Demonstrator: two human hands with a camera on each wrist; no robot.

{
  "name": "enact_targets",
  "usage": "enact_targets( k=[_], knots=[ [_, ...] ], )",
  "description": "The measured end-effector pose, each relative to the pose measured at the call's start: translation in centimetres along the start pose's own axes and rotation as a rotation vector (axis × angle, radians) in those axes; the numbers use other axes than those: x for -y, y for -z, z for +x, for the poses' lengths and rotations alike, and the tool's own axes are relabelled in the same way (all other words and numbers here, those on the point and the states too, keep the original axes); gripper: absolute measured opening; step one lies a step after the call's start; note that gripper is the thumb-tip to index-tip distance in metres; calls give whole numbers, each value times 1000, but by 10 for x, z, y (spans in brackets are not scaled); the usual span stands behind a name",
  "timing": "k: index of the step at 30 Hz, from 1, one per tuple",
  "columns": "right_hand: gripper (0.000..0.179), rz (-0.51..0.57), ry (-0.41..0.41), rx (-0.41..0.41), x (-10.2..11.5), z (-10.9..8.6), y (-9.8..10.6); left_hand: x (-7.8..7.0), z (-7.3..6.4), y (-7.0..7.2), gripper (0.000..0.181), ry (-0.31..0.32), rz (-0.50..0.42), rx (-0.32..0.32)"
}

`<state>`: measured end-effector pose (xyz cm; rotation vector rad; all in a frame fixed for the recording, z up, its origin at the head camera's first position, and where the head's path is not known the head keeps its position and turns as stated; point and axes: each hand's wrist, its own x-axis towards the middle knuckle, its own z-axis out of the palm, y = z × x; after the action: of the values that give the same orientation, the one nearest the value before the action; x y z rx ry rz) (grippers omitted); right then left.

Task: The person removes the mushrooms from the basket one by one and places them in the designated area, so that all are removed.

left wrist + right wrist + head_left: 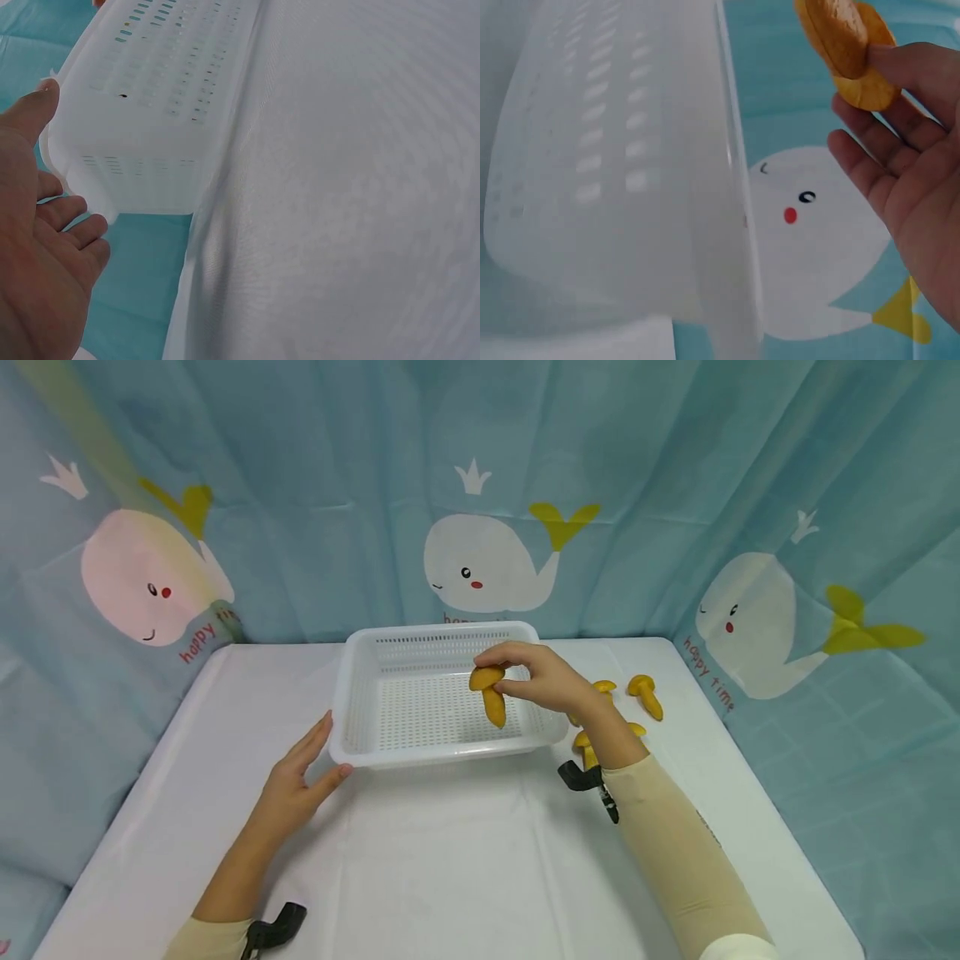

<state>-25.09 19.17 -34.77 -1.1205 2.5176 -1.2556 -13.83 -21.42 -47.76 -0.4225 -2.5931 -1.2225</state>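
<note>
A toy-like yellow mushroom (493, 704) is pinched by its cap between the thumb and fingers of my right hand (546, 677), stem pointing down, above the right part of a white plastic basket (431, 757). In the right wrist view the same mushroom (840, 45) shows beyond the basket's rim. My left hand (291, 789) is at the basket's near left corner, fingers along the left side and thumb by the front rim. The left wrist view has this hand (34, 232) with loosely bent fingers against the rim. The visible basket floor is bare.
Several more yellow mushrooms lie right of the basket, one (647, 696) apart and others partly hidden behind my right wrist. A white cloth (450, 868) covers the table. Blue whale-print curtains (337, 527) stand behind it and at the sides.
</note>
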Motion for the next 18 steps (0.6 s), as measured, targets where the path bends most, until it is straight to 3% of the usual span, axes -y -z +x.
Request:
enact_targets(
  k=[11,18],
  knots=[
    [37,-56,23,-68,-6,-48,27,-2,-3,-1,90,31,11,3],
    [38,-73,-50,-112,-17,-72,42,-1,-1,2,89,6,-13,5]
  ],
)
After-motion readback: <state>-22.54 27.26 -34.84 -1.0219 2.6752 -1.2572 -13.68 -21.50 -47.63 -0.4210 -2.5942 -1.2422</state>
